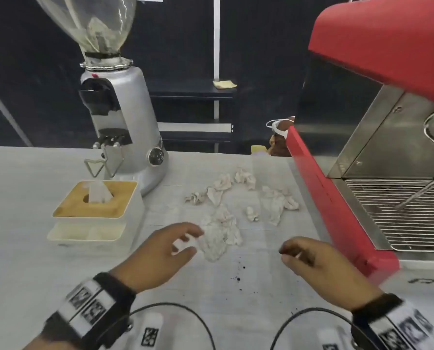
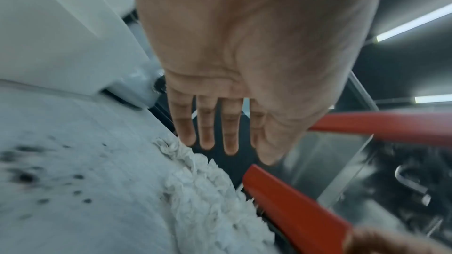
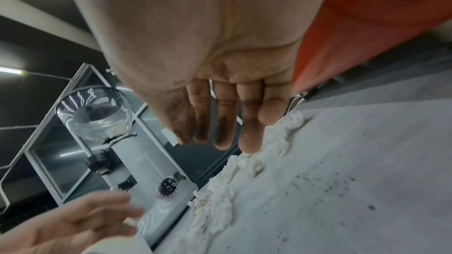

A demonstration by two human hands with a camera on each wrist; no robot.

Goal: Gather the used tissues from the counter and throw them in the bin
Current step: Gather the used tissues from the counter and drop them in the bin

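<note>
no readable labels; both hands, left hand (image 1: 157, 251) and right hand (image 1: 319, 261), hovered with fingers apart, holding nothing, nearest used tissue (image 1: 219, 236) just beyond left fingertips.

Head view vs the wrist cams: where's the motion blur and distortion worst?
Head view: left hand fingertips and both wrist bands smeared, used tissues and coffee grinder fairly sharp. Left wrist view: counter and specks streaked, espresso machine edge soft, horizon tilted. Right wrist view: right hand looms large from the wide lens, left hand blurred, ceiling lights glare.
</note>
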